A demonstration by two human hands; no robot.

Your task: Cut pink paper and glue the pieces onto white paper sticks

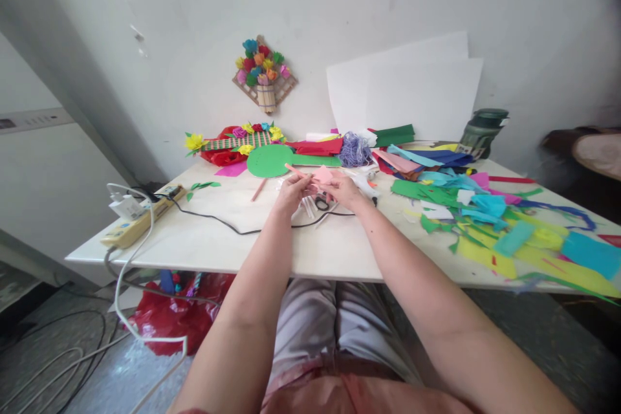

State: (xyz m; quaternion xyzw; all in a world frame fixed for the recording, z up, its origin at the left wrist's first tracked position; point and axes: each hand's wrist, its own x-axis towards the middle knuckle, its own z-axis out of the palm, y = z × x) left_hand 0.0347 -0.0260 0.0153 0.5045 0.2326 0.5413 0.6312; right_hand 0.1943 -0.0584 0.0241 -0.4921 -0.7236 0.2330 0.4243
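Note:
A small piece of pink paper (323,174) is pinched between my two hands above the middle of the table. My left hand (295,194) has its fingers closed on the paper's left side, and a narrow pink strip (294,170) sticks out past those fingertips. On the other side, my right hand (346,192) pinches the paper with thumb and fingers. Black-handled scissors (321,202) lie just below the hands, partly hidden. Several thin white sticks (308,208) rest beside them. A separate pink strip (259,190) lies to the left.
Behind the hands is a green paddle-shaped piece (269,161). Cut coloured paper (490,207) covers the right side, near a dark bottle (484,132). At left sits a power strip (138,220); its black cable (237,231) crosses the table. Purple string (356,149) lies at the back.

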